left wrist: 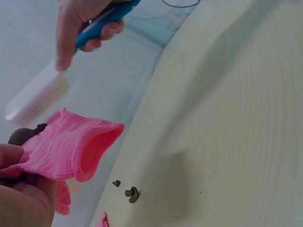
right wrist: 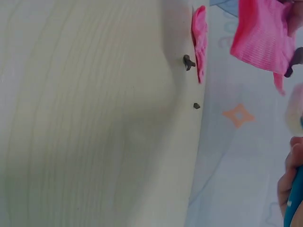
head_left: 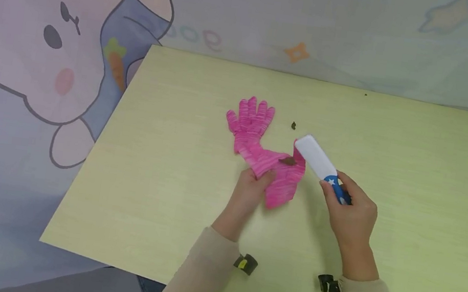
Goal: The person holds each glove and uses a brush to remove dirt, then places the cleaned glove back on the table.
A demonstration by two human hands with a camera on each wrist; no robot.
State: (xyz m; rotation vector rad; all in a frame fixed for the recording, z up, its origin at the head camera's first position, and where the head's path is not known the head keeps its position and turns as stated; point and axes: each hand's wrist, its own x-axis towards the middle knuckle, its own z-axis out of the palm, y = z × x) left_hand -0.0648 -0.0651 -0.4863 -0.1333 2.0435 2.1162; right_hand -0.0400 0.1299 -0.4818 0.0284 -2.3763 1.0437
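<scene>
My left hand (head_left: 252,183) grips a pink knitted glove (head_left: 283,187) by its cuff part, thumb on top, holding it above the table. A dark brown clump (head_left: 288,160) sits on this glove; the left wrist view shows the clump (left wrist: 21,136) near my fingers. In my right hand (head_left: 354,213) is a brush with a white head (head_left: 316,156) and blue handle (left wrist: 102,26). Its bristles face the glove from just beside and above it; whether they touch cannot be told. A second pink glove (head_left: 249,123) lies flat on the table beyond, fingers pointing away.
The pale wooden table (head_left: 159,175) ends at a printed cloth backdrop (head_left: 251,15) at its back and left. Dark crumbs lie on it, among them a brown lump (left wrist: 132,194) and a smaller bit (left wrist: 116,183). Black straps (head_left: 332,288) sit at my wrists.
</scene>
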